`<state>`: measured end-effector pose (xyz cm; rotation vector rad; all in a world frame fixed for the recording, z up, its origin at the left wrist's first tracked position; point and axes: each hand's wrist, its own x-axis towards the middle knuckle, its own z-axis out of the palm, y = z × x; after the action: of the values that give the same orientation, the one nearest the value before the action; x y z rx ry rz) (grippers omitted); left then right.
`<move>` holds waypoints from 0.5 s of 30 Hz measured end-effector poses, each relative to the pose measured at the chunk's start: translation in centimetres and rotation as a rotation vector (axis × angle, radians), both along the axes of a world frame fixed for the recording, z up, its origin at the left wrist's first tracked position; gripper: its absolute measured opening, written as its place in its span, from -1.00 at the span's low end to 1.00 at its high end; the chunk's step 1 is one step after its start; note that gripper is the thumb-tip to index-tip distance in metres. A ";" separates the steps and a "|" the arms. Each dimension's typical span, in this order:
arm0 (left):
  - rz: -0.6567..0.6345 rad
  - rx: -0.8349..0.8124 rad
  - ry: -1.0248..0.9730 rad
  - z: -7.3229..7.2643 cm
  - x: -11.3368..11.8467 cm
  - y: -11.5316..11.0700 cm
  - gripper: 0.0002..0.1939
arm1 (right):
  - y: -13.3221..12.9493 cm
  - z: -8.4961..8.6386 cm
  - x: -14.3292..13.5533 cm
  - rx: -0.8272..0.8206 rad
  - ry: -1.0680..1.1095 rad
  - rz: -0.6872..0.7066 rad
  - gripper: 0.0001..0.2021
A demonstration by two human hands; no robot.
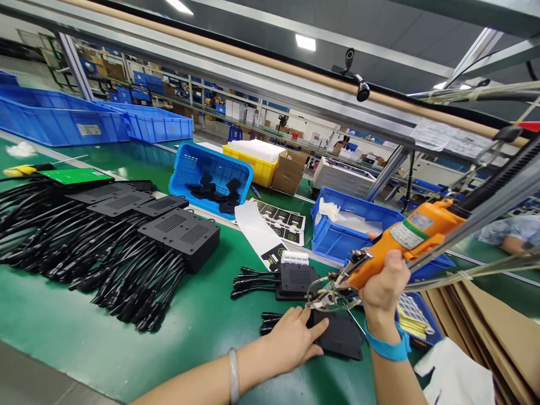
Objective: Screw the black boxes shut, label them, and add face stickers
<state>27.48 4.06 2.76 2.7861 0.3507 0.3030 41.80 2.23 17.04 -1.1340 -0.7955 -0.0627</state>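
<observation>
My right hand [385, 284] is wrapped round an orange power screwdriver [407, 239], which slants down to the left. Its tip end, tangled with thin clear tubing, is over a flat black box [340, 336] with short cables. On that box rests my left hand [294, 340], fingers spread, the fingertips close by the tool's tip; the contact point at the tip is hidden. Just behind lies another black box [297, 278] with cables pointing left. A white block-shaped part [294, 257] sits at its back edge.
Stacked black boxes [179, 230] with many cables cover the left bench. Behind them a light-blue basket [211, 177] holds black parts. Label sheets [282, 222] lie mid-bench beside a blue bin [337, 225]. Cardboard sheets [485, 337] stand at right, near a white glove [458, 374].
</observation>
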 end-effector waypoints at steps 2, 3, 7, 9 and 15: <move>0.001 -0.002 -0.015 -0.2 0.1 0.0 -0.37 | 0.0 -0.2 0.2 -0.024 0.014 -0.012 -0.62; 0.001 0.001 -0.020 -0.3 0.1 0.1 -0.37 | 0.0 -0.3 0.4 -0.027 0.017 -0.023 -0.61; 0.009 0.013 -0.016 -0.5 0.2 0.1 -0.37 | 0.0 -0.7 0.8 0.003 0.020 -0.020 -0.60; 0.018 0.020 -0.019 -0.6 0.2 0.0 -0.37 | 0.1 -0.9 0.8 -0.001 0.024 -0.014 -0.59; 0.027 0.016 -0.010 -0.9 0.5 -0.2 -0.36 | 0.0 -1.4 0.6 -0.013 0.018 0.026 -0.59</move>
<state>27.98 3.89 1.83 2.7968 0.3860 0.3275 42.35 2.25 15.62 -1.1347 -0.7948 -0.0258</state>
